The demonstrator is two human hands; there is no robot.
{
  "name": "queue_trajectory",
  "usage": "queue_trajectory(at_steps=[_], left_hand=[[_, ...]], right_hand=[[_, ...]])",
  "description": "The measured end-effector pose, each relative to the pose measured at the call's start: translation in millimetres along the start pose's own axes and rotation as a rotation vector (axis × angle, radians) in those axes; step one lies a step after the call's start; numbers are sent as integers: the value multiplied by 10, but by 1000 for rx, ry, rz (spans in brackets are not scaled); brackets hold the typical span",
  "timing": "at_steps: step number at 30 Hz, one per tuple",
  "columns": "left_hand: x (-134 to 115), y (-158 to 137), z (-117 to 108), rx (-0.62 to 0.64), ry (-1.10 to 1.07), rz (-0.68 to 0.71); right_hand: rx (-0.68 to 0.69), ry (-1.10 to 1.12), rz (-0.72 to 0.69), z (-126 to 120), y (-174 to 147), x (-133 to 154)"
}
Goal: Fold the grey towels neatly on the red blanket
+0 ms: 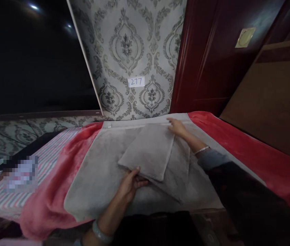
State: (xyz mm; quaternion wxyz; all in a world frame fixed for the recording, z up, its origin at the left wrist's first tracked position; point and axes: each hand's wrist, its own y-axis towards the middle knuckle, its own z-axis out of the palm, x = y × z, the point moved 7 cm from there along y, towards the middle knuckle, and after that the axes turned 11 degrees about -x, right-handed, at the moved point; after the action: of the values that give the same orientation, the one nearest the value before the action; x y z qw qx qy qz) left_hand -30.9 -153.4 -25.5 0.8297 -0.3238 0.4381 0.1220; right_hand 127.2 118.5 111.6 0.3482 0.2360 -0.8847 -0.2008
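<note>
A folded grey cloth (147, 150) with a soft, plush look lies at a slant, its near edge lifted. My left hand (131, 184) grips that near edge, thumb on top and fingers underneath. At the far right corner of the same cloth, my right hand (178, 128) has its fingertips closed on the edge, partly hidden. Below the cloth, to its right, shows another grey layer (179, 167); whether the two are joined I cannot tell. Both rest on a large grey fabric sheet (93, 177) with a pale band along its far side.
Red plush fabric (63, 177) spreads to the left and right of the grey sheet. Beyond it on the left is a striped cloth (44, 167). A dark television screen (32, 61) stands behind, and a large cardboard box (275, 95) leans at the right.
</note>
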Motion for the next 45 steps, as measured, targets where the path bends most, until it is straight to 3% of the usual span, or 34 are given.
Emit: queue_trajectory(at_steps=[4, 8, 12, 15, 22, 27, 34, 40, 45], left_hand=[[150, 75, -79, 61, -51, -38], [15, 125, -120, 70, -173, -44], [-114, 251, -263, -34, -252, -59], [-174, 323, -340, -55, -248, -34], [-173, 319, -350, 36, -235, 92], [-173, 304, -358, 39, -229, 148], [-112, 251, -320, 70, -145, 112], [-83, 253, -333, 58, -134, 144], [-66, 263, -349, 48, -132, 131]], right_hand=[[129, 85, -142, 415, -972, 120], [272, 199, -379, 393, -1958, 362], [321, 63, -404, 289, -2417, 478], [300, -11, -388, 273, -2501, 554], [206, -94, -362, 348, -2578, 668], [155, -40, -350, 346, -2566, 631], [-11, 58, -239, 274, -2508, 588], [52, -123, -367, 354, -2593, 775], [153, -270, -425, 512, -2435, 1104]])
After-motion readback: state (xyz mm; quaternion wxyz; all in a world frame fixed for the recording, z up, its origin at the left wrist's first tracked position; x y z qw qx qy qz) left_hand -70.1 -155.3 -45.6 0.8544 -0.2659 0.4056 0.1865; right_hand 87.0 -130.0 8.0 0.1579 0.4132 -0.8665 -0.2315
